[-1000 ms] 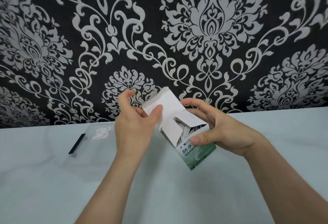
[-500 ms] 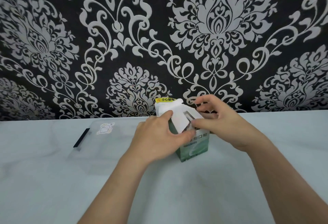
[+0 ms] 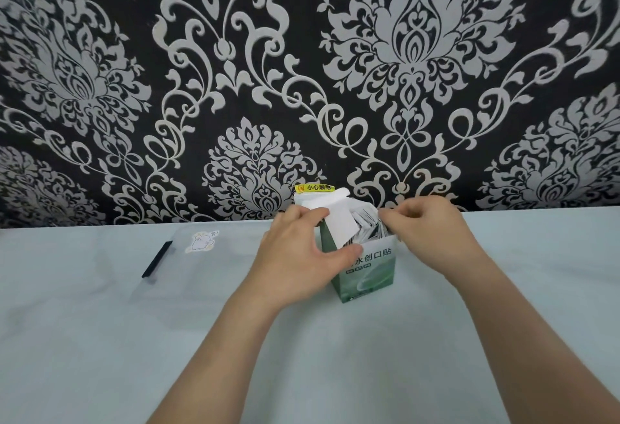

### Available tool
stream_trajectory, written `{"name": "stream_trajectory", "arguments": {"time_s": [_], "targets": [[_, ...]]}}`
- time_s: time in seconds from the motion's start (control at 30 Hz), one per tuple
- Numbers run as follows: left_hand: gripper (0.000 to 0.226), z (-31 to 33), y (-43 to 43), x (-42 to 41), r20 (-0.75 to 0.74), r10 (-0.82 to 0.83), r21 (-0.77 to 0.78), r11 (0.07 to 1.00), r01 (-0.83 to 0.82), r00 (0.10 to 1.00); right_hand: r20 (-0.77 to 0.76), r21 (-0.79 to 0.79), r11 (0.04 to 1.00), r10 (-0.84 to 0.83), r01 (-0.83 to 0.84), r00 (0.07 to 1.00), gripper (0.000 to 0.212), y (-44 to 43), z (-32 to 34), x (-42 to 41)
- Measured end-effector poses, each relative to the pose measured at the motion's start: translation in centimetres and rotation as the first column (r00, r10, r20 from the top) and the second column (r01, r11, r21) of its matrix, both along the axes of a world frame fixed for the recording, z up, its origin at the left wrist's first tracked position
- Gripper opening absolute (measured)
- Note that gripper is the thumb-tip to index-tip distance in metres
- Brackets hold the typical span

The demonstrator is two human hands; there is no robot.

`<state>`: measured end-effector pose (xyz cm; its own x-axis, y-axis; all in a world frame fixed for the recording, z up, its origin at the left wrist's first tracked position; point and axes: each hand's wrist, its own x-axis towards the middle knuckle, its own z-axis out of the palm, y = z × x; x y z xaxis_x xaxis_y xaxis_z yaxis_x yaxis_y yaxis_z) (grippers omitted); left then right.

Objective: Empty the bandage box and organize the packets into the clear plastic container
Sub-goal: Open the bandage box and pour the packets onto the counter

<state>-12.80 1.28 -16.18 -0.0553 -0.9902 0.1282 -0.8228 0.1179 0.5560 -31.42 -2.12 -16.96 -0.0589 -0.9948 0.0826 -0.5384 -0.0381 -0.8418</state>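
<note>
None of the packets has reached the container as far as shows, so I judge the task barely begun: the box is opened, and the emptying and sorting are all left to do. The bandage box, green and white, stands upright on the pale table near the wall, its white top flap folded up and a crowded stack of packets showing in its mouth.

The left hand grips the box's left side, thumb across the front face, fingers curled over the flap. The right hand sits at the mouth's right edge with fingers bent down onto the packets; whether they pinch 1 I cannot tell.

The clear plastic container lies well apart to the left, marked by 1 black latch and 1 sticker; nothing can be made out inside it. A yellow label shows just behind the box.
</note>
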Motion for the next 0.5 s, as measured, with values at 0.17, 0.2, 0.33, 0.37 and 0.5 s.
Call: {"name": "stream_trajectory", "arguments": {"time_s": [0.17, 0.2, 0.33, 0.37, 0.5], "targets": [[0.065, 0.21, 0.18, -0.63, 0.031, 0.055, -0.089, 0.995, -0.052, 0.998, -0.208, -0.065, 0.997, 0.024, -0.039, 0.978, 0.043, 0.21, 0.38, 0.67], [0.055, 0.30, 0.36, -0.80, 0.028, 0.061, -0.131, 0.990, -0.057, 0.998, -0.253, -0.079, 0.996, 0.013, -0.034, 0.967, 0.042, 0.26, 0.37, 0.69], [0.041, 0.25, 0.50, -0.91, -0.132, 0.083, -0.255, 0.960, -0.114, 0.988, -0.355, -0.125, 0.992, -0.039, -0.006, 0.934, 0.036, 0.57, 0.56, 0.28], [0.046, 0.17, 0.47, -0.86, -0.158, 0.067, -0.248, 0.963, -0.105, 0.985, -0.363, -0.138, 0.990, -0.051, 0.000, 0.931, 0.036, 0.65, 0.67, 0.22], [0.035, -0.22, 0.40, -0.14, 0.020, 0.047, -0.231, 0.972, -0.041, 0.999, -0.336, -0.123, 0.992, -0.044, 0.002, 0.941, 0.033, 0.33, 0.50, 0.29]]}}
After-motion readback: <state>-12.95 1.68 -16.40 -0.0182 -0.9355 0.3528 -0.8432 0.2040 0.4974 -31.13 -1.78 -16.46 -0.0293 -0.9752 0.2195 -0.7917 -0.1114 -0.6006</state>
